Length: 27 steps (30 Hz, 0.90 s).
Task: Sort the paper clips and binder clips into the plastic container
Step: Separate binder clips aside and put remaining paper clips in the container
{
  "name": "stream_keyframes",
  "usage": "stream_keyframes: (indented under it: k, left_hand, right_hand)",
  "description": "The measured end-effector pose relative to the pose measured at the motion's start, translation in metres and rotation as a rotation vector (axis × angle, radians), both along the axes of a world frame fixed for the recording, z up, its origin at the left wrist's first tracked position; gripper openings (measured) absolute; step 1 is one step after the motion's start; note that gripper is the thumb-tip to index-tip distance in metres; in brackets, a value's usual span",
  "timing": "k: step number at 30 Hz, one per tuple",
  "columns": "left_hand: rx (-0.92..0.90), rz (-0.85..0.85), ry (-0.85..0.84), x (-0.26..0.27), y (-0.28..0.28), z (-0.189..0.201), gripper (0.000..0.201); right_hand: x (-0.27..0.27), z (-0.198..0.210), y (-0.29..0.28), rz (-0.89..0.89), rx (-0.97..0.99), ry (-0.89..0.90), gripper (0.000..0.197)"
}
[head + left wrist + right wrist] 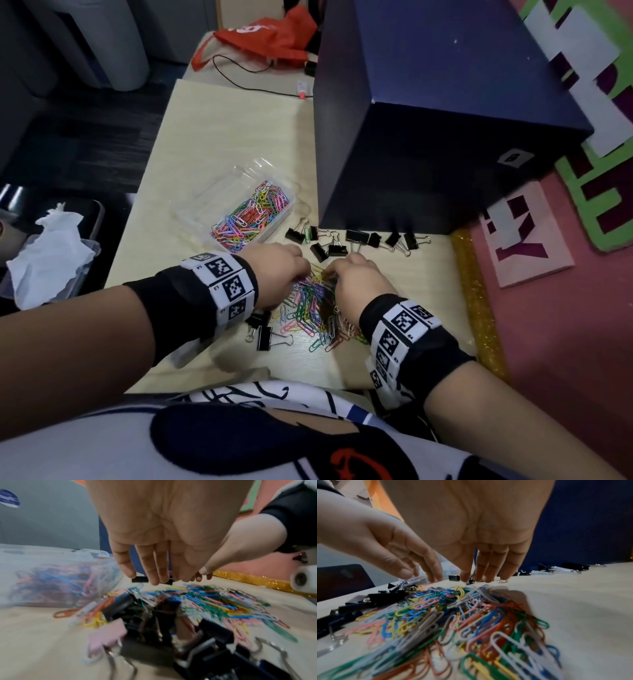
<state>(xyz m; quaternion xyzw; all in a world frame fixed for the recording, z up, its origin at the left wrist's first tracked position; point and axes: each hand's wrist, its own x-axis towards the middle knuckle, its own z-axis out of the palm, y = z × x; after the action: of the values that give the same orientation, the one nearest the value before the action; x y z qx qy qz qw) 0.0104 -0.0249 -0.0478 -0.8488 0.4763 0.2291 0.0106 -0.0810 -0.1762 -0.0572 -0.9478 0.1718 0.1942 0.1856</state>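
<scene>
A loose pile of coloured paper clips (315, 308) lies on the pale table (212, 137) between my hands. My left hand (284, 270) and right hand (356, 277) reach down onto its far end, fingertips nearly meeting. In the left wrist view, the left hand (154, 577) hangs with straight fingers over the paper clips (214, 601). The right hand (484, 574) touches the table with straight fingers, just past the pile (453, 622). A clear plastic container (219, 195), left of the hands, holds many coloured clips in one compartment. Black binder clips (359, 240) lie in a row beyond; others (263, 329) sit by my left wrist.
A big dark blue box (428, 120) stands right behind the row of binder clips. A gold glitter strip (476, 301) runs along the table's right edge. Crumpled tissue (48, 260) lies on a plastic box off the left side. A red bag (267, 37) and cable (239, 78) lie far back.
</scene>
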Motion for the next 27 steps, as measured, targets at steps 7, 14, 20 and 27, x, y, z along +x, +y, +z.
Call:
stream_keyframes:
  k: [7,14,20,27]
  left_hand:
    - [0.189,0.032,-0.072,0.005,0.024,0.006,0.032]
    - [0.133,-0.002,-0.091,-0.005,0.039,-0.005,0.034]
    - [0.001,0.023,-0.125,-0.006,0.03,-0.003,0.037]
    - [0.076,0.098,-0.064,-0.006,0.013,-0.007,0.045]
  right_hand:
    - [0.002,-0.006,0.013,0.22,-0.091,0.036,0.053]
    - [0.019,0.002,0.027,0.162,-0.096,-0.028,0.046]
    - [0.033,0.005,0.027,0.166,-0.137,0.124,0.052]
    - [0.045,0.017,0.024,0.105,-0.213,0.151,0.051]
